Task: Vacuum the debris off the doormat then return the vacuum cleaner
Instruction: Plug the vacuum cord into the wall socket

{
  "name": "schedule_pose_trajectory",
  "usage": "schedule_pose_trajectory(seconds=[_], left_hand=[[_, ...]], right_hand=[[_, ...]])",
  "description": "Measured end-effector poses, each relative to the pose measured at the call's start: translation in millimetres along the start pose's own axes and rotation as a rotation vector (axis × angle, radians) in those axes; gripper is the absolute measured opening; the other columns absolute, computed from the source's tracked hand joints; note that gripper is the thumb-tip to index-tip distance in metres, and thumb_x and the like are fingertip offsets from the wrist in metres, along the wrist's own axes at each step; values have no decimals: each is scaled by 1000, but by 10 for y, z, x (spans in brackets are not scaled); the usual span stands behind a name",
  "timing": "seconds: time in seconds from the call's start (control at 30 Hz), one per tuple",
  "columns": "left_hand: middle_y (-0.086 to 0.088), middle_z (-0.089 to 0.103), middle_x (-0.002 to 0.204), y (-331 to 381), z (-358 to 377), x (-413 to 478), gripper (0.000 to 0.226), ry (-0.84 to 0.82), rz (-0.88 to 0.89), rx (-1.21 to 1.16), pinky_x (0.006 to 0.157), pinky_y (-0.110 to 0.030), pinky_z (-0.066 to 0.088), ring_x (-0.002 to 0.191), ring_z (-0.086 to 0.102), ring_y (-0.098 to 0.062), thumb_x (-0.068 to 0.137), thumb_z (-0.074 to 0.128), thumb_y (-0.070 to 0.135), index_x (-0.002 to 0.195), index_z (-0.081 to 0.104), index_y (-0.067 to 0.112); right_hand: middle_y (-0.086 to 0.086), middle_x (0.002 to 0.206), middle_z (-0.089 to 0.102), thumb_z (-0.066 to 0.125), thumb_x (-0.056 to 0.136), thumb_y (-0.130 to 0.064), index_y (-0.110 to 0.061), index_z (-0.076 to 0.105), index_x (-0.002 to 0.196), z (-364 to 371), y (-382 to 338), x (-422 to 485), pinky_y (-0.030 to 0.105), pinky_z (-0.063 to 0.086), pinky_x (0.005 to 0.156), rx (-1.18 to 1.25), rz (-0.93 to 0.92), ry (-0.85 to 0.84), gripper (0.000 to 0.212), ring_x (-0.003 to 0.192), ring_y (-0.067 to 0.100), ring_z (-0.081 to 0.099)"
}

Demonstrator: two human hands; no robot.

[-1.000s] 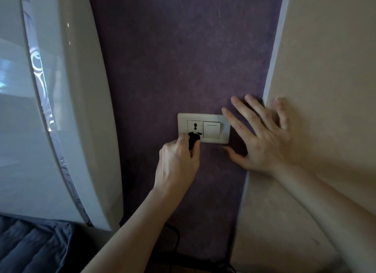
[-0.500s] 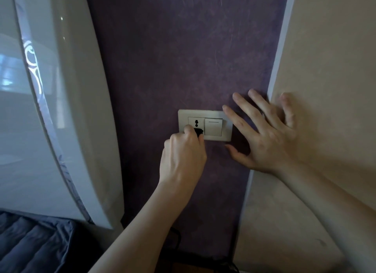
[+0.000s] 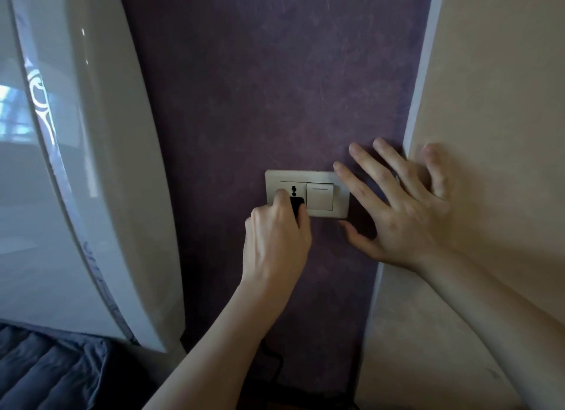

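Left hand (image 3: 275, 235) pinches black plug (image 3: 297, 206) at socket (image 3: 293, 191) — right hand (image 3: 400, 208) splayed flat, empty, alongside.

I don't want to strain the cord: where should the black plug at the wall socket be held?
Grip the black plug by its rigid body, thumb and fingers on opposite sides, coming from below as the left hand does. It sits at the socket plate with its cord hanging down, so probably move it straight along the wall's normal.

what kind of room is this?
Probably a home interior, maybe a bedroom corner: a wall socket and switch plate on purple wallpaper, a white floor-standing appliance, and dark quilted bedding below it.
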State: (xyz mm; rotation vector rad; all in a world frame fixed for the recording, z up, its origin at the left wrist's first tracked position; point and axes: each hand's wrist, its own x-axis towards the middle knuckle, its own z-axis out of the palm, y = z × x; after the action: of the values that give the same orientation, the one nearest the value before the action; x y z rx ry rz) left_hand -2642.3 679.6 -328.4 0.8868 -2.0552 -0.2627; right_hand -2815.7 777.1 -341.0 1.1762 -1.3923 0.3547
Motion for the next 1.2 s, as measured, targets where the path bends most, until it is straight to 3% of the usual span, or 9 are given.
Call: schedule_pose_trajectory(seconds=[0.2, 0.3, 0.37, 0.5, 0.63, 0.87, 0.97, 1.07, 1.2], left_hand=[[3, 54, 57, -20, -7, 28, 27, 6, 4, 15, 41, -19, 33, 44, 48, -10, 96, 58, 30, 77, 46, 14], [7, 58, 60, -54, -86, 10, 27, -8, -7, 17, 48, -29, 47, 50, 55, -12, 94, 58, 40, 81, 52, 18], [11, 62, 62, -70, -142, -37, 25, 39, -33, -33, 54, -26, 52, 55, 60, -7, 90, 63, 45, 82, 60, 22], [13, 63, 60, -81, -119, -63, 22, 140, -45, -114, 51, -12, 44, 54, 60, -2, 85, 73, 39, 77, 66, 19], [10, 60, 54, -113, -50, -45, 23, 150, 4, -138, 48, -18, 47, 47, 57, -6, 86, 74, 32, 73, 64, 15], [10, 60, 57, -68, -62, -63, 23, 114, -34, -145, 48, -16, 45, 47, 54, -5, 90, 70, 31, 77, 63, 13], [8, 64, 63, -27, -175, -62, 27, 40, -69, -94, 54, -32, 55, 54, 62, -11, 90, 66, 38, 78, 63, 15], [8, 71, 78, -14, -335, -79, 33, -54, -61, 15, 63, -36, 58, 72, 69, -16, 89, 59, 54, 88, 68, 22], [5, 69, 106, 10, -423, -309, 48, -53, 0, 47, 76, -36, 54, 98, 64, -21, 87, 57, 62, 118, 64, 26]], right_hand=[[4, 159, 47, 56, 92, -58, -25, 49, 154, 15, 2, 0, 57, 22, 120, 8, 4, 16, 70, 147, 26, 44], [4, 159, 47, 57, 91, -57, -25, 50, 153, 2, 8, -2, 56, 24, 120, 15, 8, 15, 70, 147, 25, 44], [4, 159, 47, 58, 90, -56, -25, 51, 152, -4, 7, 1, 56, 25, 119, 16, 6, 14, 69, 148, 25, 44], [4, 158, 49, 58, 90, -52, -26, 54, 150, -18, 8, 15, 56, 24, 120, 35, 5, 15, 66, 147, 25, 45], [4, 158, 49, 58, 90, -52, -26, 55, 150, -4, 10, 5, 56, 25, 120, 41, 2, 20, 66, 147, 25, 45], [4, 158, 49, 57, 89, -54, -25, 55, 149, 2, 6, -3, 56, 22, 121, 30, 4, 16, 67, 147, 26, 45], [3, 161, 45, 60, 88, -51, -27, 53, 151, -106, -6, 41, 54, 13, 124, 30, 25, -80, 69, 150, 25, 41], [4, 167, 34, 65, 85, -48, -28, 41, 158, -296, 15, 85, 52, 4, 125, 141, 37, -277, 79, 155, 25, 28], [12, 161, 41, 67, 86, -38, -20, 40, 158, -623, 104, 120, 53, 22, 125, 389, 64, -288, 79, 150, 30, 38]])
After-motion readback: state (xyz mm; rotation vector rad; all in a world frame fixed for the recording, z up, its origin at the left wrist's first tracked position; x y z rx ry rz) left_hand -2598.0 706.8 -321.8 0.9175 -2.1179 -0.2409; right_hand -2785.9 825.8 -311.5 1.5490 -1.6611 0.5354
